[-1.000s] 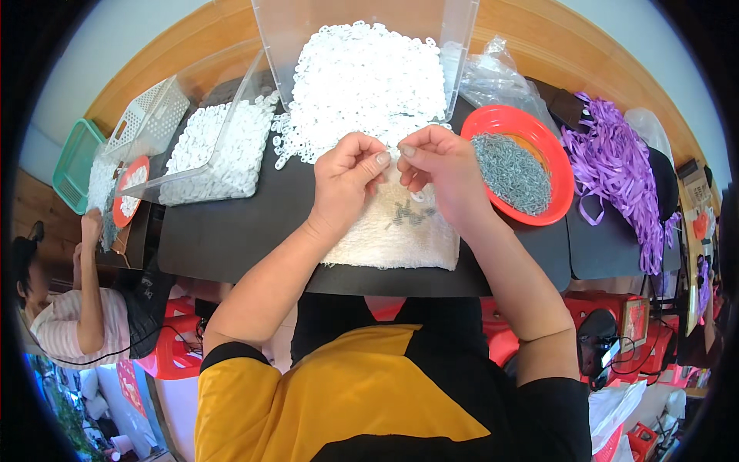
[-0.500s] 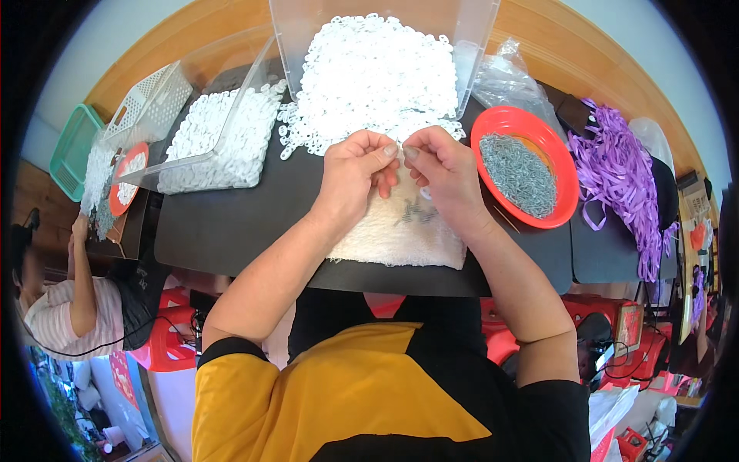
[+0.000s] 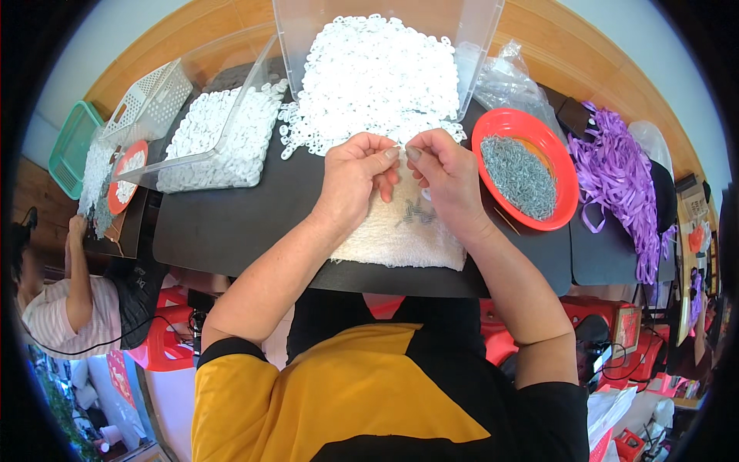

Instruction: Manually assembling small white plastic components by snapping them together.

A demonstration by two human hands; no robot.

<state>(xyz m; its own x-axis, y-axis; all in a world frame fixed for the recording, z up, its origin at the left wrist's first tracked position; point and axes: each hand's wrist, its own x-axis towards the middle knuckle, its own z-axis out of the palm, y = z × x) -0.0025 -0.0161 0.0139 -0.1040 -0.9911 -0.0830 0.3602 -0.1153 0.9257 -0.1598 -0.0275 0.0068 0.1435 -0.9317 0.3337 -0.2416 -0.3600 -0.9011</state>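
Observation:
My left hand (image 3: 358,165) and my right hand (image 3: 446,169) meet fingertip to fingertip above a cream towel (image 3: 369,239). Both are closed in a pinch, with a tiny white plastic piece between them, mostly hidden by the thumbs. Another small white ring-like piece (image 3: 426,195) shows by the curled fingers of my right hand. Several thin grey metal pins (image 3: 418,213) lie on the towel below. Just beyond my hands, a large heap of small white plastic pieces (image 3: 377,77) spills from a clear tub (image 3: 481,46) lying on its side.
To the right, a red bowl (image 3: 567,181) holds grey metal pins, beside a wooden stick (image 3: 506,220), a clear plastic bag (image 3: 508,77) and purple ribbons (image 3: 616,169). Leftward stand a second clear bin (image 3: 208,158), a white basket (image 3: 150,96) and a green basket (image 3: 65,154). Another person (image 3: 73,308) works at far left.
My hands keep nearly the same pinch, with only slight finger movement. The whole view has shifted a little.

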